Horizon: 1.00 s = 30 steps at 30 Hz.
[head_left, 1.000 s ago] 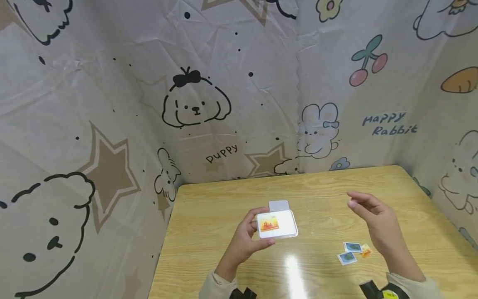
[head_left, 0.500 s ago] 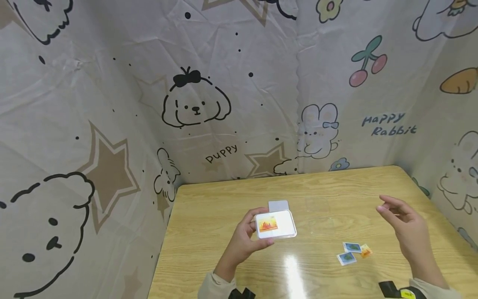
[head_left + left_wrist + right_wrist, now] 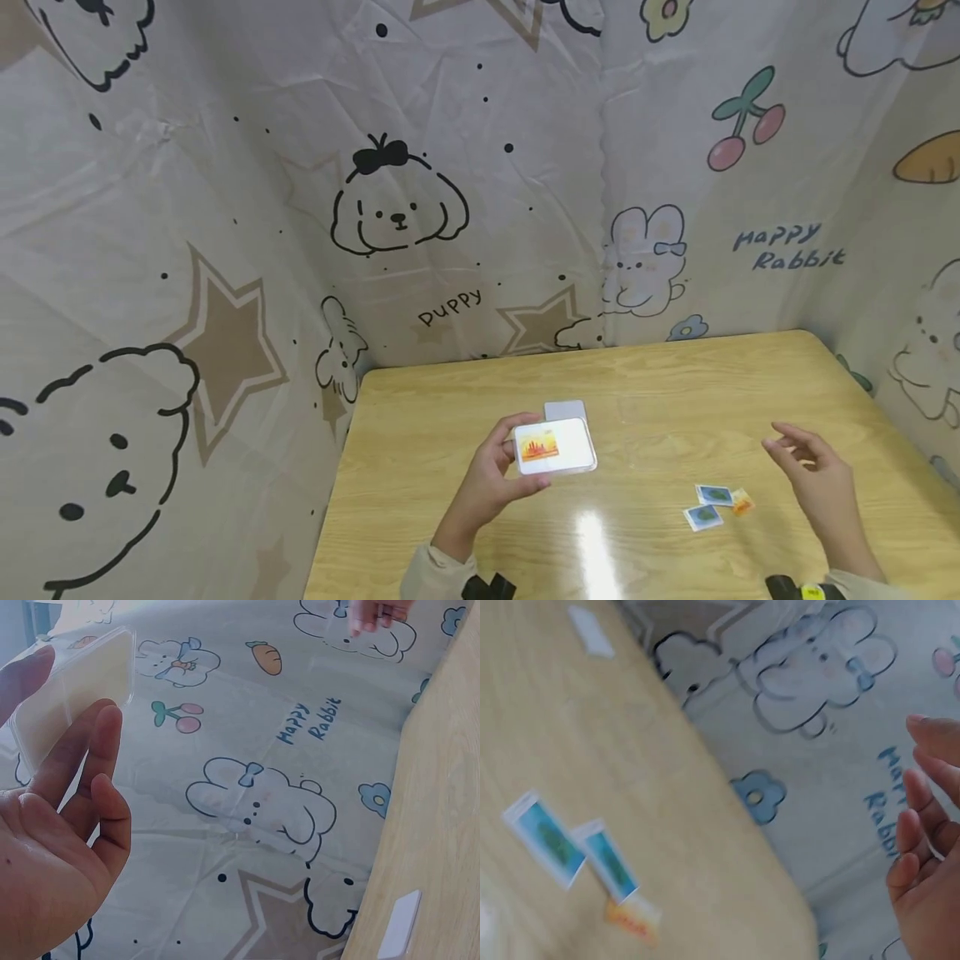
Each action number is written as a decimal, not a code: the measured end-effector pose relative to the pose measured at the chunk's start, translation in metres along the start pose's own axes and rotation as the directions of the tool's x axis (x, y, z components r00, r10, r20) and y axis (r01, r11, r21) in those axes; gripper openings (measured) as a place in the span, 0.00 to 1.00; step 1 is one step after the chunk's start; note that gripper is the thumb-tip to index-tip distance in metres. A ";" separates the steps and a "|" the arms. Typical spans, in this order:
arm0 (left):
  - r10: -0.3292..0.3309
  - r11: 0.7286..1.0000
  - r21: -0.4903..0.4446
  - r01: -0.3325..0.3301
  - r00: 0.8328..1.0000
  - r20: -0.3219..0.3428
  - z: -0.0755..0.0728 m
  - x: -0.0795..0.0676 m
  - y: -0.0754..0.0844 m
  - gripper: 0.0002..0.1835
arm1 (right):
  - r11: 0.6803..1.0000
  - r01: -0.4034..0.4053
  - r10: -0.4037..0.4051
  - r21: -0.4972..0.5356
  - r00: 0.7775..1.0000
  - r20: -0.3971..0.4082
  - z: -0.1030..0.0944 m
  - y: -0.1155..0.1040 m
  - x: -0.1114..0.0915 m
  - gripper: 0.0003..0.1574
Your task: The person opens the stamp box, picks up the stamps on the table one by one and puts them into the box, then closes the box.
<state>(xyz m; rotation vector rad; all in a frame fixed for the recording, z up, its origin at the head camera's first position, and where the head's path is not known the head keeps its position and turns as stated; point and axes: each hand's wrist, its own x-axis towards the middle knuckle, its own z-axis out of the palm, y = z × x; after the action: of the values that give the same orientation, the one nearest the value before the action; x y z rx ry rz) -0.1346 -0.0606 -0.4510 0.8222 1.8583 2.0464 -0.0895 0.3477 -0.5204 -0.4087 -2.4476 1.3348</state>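
My left hand [image 3: 495, 471] holds a shallow clear plastic case [image 3: 576, 446] by its left end, thumb along the lower edge and fingers around the upper side. The case has a white face, tilted toward the head camera. A small orange stamp-like picture [image 3: 540, 445] lies on its left half. In the left wrist view, the pale back of the case [image 3: 82, 675] shows against the fingers. My right hand [image 3: 817, 483] hovers over the table's right side, fingers loosely bent, thumb close to the index finger. Nothing shows between them in the right wrist view.
Two blue stamp-like pictures [image 3: 703, 517] and an orange one [image 3: 742, 502] lie on the wooden table [image 3: 420, 433], left of my right hand. A flat whitish piece [image 3: 566, 409] lies behind the case. Printed fabric [image 3: 450, 192] hangs around the table.
My right hand has moved right, away from the case, then slightly lower. The left hand keeps holding the case in nearly the same spot. The pictures on the table stay put.
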 end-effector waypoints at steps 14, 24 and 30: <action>0.010 1.000 -0.006 -0.010 1.000 0.000 -0.001 0.000 0.000 0.41 | 0.992 -0.028 0.030 -0.124 0.999 0.017 0.021 0.052 -0.013 0.32; 0.007 1.000 -0.007 -0.007 1.000 -0.011 -0.001 0.000 0.002 0.37 | 0.978 -0.059 0.084 -0.202 0.990 0.117 0.027 0.082 -0.018 0.34; 0.011 1.000 -0.001 -0.011 1.000 -0.010 0.000 0.001 0.004 0.37 | 0.978 -0.075 0.111 -0.194 0.977 0.181 0.032 0.097 -0.022 0.37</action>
<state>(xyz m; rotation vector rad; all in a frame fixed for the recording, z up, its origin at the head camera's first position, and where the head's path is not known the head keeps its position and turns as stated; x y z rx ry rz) -0.1348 -0.0611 -0.4472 0.8250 1.8613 2.0618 -0.0737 0.3653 -0.6218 -0.4660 -2.7566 1.2365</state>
